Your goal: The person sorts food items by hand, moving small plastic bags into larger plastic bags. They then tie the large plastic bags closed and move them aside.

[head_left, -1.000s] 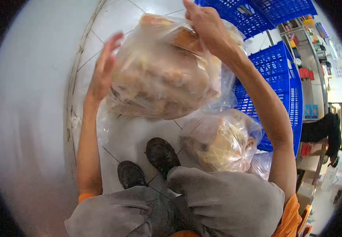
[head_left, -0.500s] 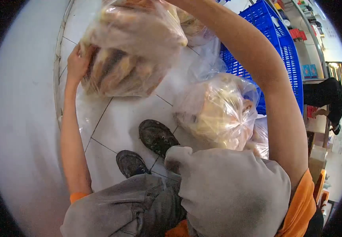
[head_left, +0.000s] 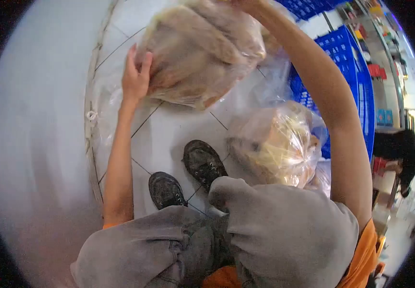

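Observation:
A large clear plastic bag, full of brownish, pale-yellow pieces, hangs or rests over the tiled floor in front of me. My left hand lies against its left side, fingers spread and thumb apart. At the top edge of the view, my right hand is at the upper part of the bag; its fingers are mostly cut off or blurred. Another knotted clear bag with yellowish contents sits on the floor right of my shoes.
Blue plastic crates stand at the right, beyond my right arm. A white wall or panel runs along the left. Shelves with goods and a person in dark clothes are at the far right.
The large bag has shifted right and up and looks turned. My left hand has moved right with it, its fingers now spread instead of closed on the plastic. The camera view has also shifted.

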Demonstrator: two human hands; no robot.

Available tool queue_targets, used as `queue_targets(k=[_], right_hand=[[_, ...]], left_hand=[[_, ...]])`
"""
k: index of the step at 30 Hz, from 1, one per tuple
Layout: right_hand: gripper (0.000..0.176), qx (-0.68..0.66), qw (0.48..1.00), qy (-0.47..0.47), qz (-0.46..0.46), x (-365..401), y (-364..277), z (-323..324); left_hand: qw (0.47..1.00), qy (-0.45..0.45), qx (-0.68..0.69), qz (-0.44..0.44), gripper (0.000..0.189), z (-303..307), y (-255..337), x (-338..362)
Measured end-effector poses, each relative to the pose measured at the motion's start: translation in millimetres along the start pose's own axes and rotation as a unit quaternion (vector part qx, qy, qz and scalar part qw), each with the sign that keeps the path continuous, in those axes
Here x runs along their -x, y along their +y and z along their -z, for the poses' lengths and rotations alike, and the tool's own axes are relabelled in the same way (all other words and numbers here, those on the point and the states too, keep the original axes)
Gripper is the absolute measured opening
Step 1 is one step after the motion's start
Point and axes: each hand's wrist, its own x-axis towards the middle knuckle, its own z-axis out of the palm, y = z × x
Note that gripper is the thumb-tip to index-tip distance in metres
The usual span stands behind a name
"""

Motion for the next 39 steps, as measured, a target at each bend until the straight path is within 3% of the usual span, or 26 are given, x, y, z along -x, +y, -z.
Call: queue_targets(k=[1,3,5,6,7,9,11,12,15,16,19,20,21,22,23,24,28,31,33,34,36,37,39], right_hand=[[0.033,0.243,0.960,0.011,0.137,9.8,-9.5,4.2],[0.038,0.260,0.954,0.010,0.152,43.7,-30.9,26.5],[0.036,0.304,0.923,0.054,0.230,50.9,-31.8,27.0],[0.042,0.176,0.980,0.044,0.087,43.4,-40.9,25.3],[0.062,0.043,0.997,0.025,-0.062,37.9,-49.4,22.4],[0.058,0.055,0.998,0.011,-0.023,32.1,-57.1,19.2],[0.054,0.068,0.998,-0.005,0.014,26.3,-60.5,21.2],[0.050,-0.040,0.999,-0.022,-0.003,23.8,-61.3,23.6],[0.044,-0.290,0.950,-0.116,-0.009,48.3,-91.9,40.7],[0.047,-0.215,0.972,-0.093,-0.004,62.5,-113.2,49.8],[0.048,-0.257,0.961,-0.095,0.030,89.6,-129.0,59.7],[0.075,-0.181,0.969,-0.127,0.110,85.6,-113.6,62.8],[0.075,-0.178,0.968,-0.135,0.115,85.8,-114.6,66.0],[0.074,-0.181,0.969,-0.160,0.059,87.2,-116.6,68.3],[0.074,-0.183,0.966,-0.183,0.004,88.6,-121.6,70.0],[0.071,-0.144,0.974,-0.166,0.048,91.0,-124.0,68.9],[0.067,-0.109,0.981,-0.136,0.081,84.8,-132.8,57.6],[0.041,-0.137,0.968,-0.171,0.124,80.2,-146.7,46.2],[0.036,-0.144,0.966,-0.170,0.130,68.7,-146.2,31.9],[0.036,-0.107,0.972,-0.177,0.110,67.2,-150.7,27.1],[0.033,-0.010,0.980,-0.175,0.095,54.8,-154.5,18.6],[0.033,-0.008,0.980,-0.173,0.095,46.0,-148.6,13.3],[0.036,0.082,0.972,-0.113,0.187,31.5,-140.0,0.5]], left_hand=[[0.997,-0.003,0.011,0.076,0.071,-1.3,-18.8,7.0],[0.993,-0.012,0.086,0.083,0.071,1.3,-40.5,23.0],[0.997,-0.015,0.045,0.066,0.073,10.5,-21.7,33.4],[0.998,-0.036,0.007,0.045,0.075,11.9,-15.1,38.8],[0.998,-0.022,0.003,0.052,0.075,14.1,-12.0,45.1],[0.998,-0.030,-0.049,0.001,0.077,11.5,-16.6,53.8],[0.996,0.023,-0.078,-0.026,0.077,-3.2,-27.3,76.4],[0.991,0.060,-0.106,-0.058,0.078,-10.4,-30.2,89.6],[0.987,0.086,-0.133,-0.029,0.079,-23.9,-15.3,130.9],[0.986,0.091,-0.135,-0.020,0.079,-26.0,-9.1,142.6],[0.988,0.083,-0.128,0.014,0.083,-29.2,5.8,170.7],[0.985,0.034,-0.166,0.023,0.083,-28.9,11.3,178.3],[0.978,-0.013,-0.204,0.033,0.083,-27.7,16.6,184.5],[0.979,-0.006,-0.201,0.042,0.083,-25.7,20.4,189.4],[0.985,0.009,-0.164,0.047,0.081,-21.8,23.6,191.6],[0.990,0.024,-0.126,0.053,0.080,-19.0,26.4,193.8],[0.995,0.011,0.009,0.100,0.087,5.2,3.3,166.3],[0.999,0.011,0.022,0.041,0.104,29.1,-15.2,106.3],[0.986,-0.113,0.109,0.058,0.135,41.0,-28.6,71.7],[0.986,-0.111,0.110,0.058,0.135,46.7,-29.8,60.2],[0.932,-0.290,0.189,0.108,0.141,57.3,-21.3,40.1],[0.932,-0.290,0.191,0.106,0.141,56.8,-19.1,38.5],[0.926,-0.259,0.256,0.099,0.142,57.8,-18.2,37.7]])
